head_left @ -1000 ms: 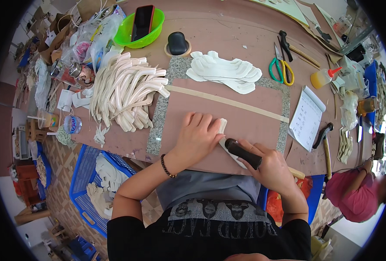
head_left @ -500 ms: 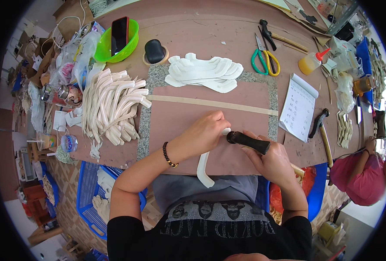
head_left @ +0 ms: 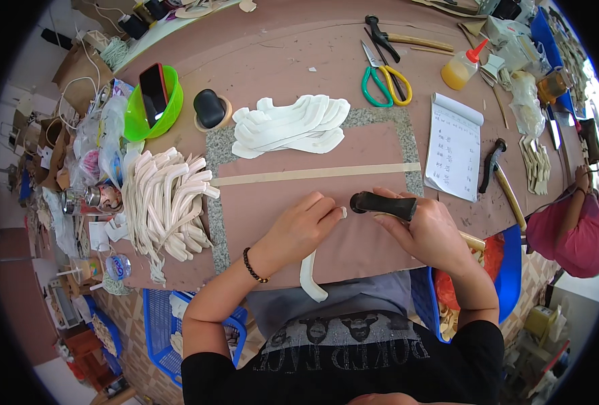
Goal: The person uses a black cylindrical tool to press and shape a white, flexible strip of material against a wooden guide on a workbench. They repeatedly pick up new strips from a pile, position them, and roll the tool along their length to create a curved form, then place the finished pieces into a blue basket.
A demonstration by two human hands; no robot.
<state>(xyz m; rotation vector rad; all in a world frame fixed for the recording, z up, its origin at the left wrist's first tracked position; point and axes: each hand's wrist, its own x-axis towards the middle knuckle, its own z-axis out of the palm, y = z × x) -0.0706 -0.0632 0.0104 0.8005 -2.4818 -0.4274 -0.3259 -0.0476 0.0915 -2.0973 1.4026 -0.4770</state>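
Note:
My left hand [head_left: 299, 228] is closed on a curved white strip [head_left: 309, 278], its fingers pinched over the brown table covering. One end of the strip hangs down toward the table's near edge; a small white tip shows at my fingertips. In my right hand [head_left: 440, 233] is a hammer [head_left: 384, 205] with a black head and a wooden handle. The head lies just right of my left fingertips, apart from them. Farther off, a stack of white curved pieces [head_left: 289, 125] rests on the table. At left lies a heap of pale strips [head_left: 168, 202].
A tan band [head_left: 320, 173] crosses the work area. Scissors [head_left: 384, 84], a second hammer [head_left: 498, 175], a notepad [head_left: 453, 145] and a glue bottle [head_left: 460, 71] lie right. A green bowl [head_left: 171, 111] holding a phone stands left. Blue baskets [head_left: 161, 337] flank my lap. Another person [head_left: 569, 233] sits far right.
My left hand has drawn leftward with the strip, so a gap now separates its fingertips from the hammer head. The hammer stays in my right hand. The whole view has turned slightly.

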